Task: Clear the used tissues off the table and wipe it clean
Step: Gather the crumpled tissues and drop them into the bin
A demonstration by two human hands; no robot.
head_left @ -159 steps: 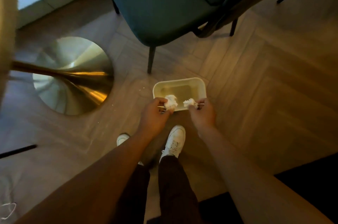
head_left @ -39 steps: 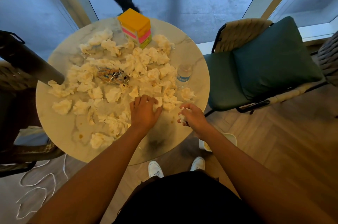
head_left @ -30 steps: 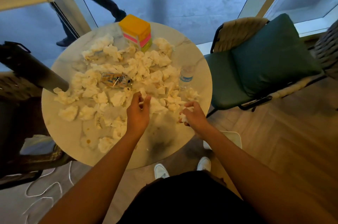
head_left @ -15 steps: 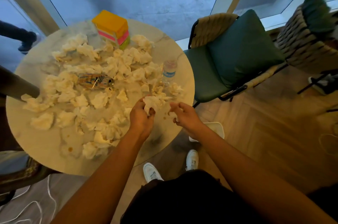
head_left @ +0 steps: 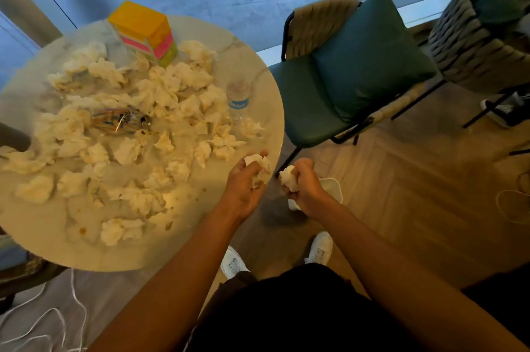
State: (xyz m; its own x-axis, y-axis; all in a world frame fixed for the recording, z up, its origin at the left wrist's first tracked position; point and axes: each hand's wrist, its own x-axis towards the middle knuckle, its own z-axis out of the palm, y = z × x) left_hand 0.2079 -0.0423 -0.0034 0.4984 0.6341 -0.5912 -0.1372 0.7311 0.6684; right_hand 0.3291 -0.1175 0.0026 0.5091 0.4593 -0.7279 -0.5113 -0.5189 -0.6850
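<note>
A round marble table is strewn with several crumpled white tissues. My left hand hovers over the table's right edge, closed around a crumpled tissue. My right hand is just off the table's edge, above the floor, gripping another tissue. A small white bin stands on the floor right under my right hand, mostly hidden by it.
On the table stand a stack of orange, pink and green sticky notes, a clear water bottle and a foil wrapper. A teal-cushioned chair is beside the table. White cable lies on the floor.
Both hands picked tissues off the table and moved right, from over the tissue pile to the table's edge; the right hand now hangs over the bin.
</note>
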